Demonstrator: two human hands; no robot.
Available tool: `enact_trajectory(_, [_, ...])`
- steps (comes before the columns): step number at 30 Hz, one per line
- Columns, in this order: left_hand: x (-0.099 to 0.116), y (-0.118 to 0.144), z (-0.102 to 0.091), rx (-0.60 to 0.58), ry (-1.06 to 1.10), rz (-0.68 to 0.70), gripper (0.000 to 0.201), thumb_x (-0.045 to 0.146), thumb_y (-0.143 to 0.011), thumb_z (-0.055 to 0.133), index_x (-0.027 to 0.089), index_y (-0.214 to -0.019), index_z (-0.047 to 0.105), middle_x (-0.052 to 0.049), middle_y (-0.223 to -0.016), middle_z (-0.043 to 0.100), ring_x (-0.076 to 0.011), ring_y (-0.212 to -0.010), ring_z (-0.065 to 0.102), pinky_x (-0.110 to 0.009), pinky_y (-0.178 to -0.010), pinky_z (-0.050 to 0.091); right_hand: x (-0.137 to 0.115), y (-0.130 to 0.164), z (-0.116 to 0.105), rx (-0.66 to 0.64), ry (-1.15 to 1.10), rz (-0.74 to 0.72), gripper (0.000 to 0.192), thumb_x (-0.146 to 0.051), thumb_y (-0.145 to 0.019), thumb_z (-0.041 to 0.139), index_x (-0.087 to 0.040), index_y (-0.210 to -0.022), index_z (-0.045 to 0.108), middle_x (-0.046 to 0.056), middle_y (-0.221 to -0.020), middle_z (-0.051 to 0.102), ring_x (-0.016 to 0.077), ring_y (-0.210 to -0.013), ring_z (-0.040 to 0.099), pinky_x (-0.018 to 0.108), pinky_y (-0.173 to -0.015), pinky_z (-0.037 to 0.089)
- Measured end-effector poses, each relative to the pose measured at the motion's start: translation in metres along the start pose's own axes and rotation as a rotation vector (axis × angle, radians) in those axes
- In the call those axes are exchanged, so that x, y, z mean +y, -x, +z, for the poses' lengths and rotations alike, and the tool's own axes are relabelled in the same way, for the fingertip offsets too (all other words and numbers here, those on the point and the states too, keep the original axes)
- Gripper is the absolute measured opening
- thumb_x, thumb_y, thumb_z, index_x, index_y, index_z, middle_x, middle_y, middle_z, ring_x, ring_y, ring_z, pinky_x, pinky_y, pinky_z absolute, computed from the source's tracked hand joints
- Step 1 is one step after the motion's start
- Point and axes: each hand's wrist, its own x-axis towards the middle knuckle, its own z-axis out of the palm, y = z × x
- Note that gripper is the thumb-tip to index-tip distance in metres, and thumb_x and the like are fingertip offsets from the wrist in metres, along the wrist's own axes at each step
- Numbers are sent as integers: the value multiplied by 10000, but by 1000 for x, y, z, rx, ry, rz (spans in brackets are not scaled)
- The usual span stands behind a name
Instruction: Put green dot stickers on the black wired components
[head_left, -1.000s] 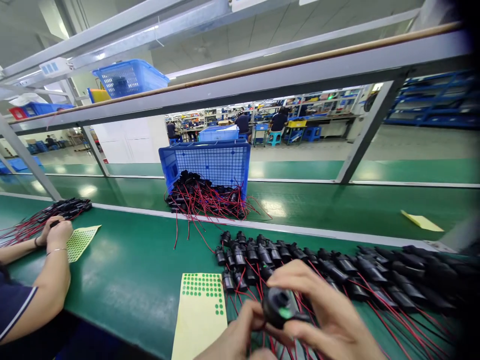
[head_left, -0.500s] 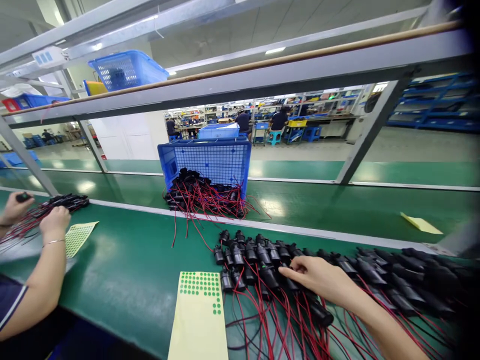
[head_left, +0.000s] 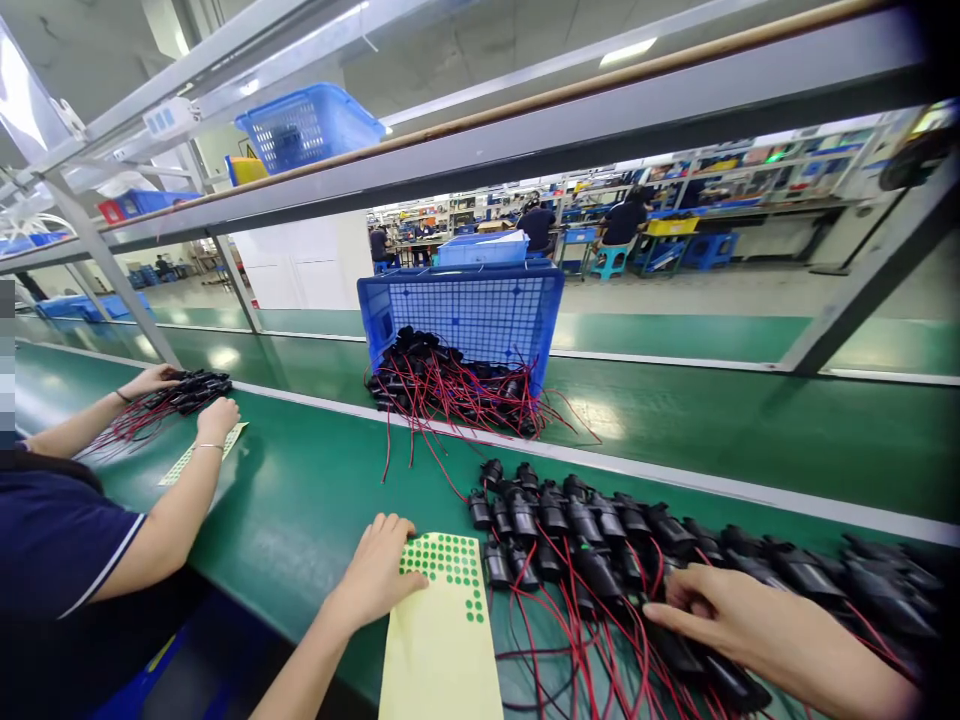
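My left hand [head_left: 379, 570] rests on the upper left edge of a yellow sticker sheet [head_left: 442, 650], thumb and fingers apart. Round green stickers [head_left: 450, 555] fill the sheet's top rows and run down its right side. Over the rows of small black cylindrical motors [head_left: 596, 570] is my right hand [head_left: 727, 620], its fingers curled and the thumb reaching toward a motor with a small green dot. What lies between its fingertips is hidden. Red and black wires [head_left: 577, 650] trail from the motors toward the front edge.
A blue crate [head_left: 465, 310] lies tipped behind the bench's white strip, with more wired motors spilling from it. At left a co-worker's hands [head_left: 217, 420] handle black parts [head_left: 199, 390] beside another sticker sheet [head_left: 180, 465]. A shelf rail [head_left: 480, 130] crosses overhead, carrying a blue basket [head_left: 311, 130].
My left hand has come into view and onto the sticker sheet. My right hand has shifted among the motors. The view has turned left, and the co-worker's hands have moved to the black parts.
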Motion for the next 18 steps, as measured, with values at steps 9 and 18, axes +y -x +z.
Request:
enact_trajectory(9, [34,9,3,-46,401,52,141,308,-867,574,208,-905,482,23,-815,545,-154,-765,517,-256,-691,393,-98,23,-10,406,-290,-564,227,-389,-1021,514,-260,-931,678,21,-843,708,194,-750,723,297,-646,554])
enact_trajectory(18, [88,42,9,-51,695,114,142,241,-818,623,164,-936,598,16,-812,529,-147,-765,468,-257,-714,383,-166,38,12,466,-434,-667,223,-280,-1059,472,-213,-927,639,15,-795,692,136,-676,699,227,-606,567])
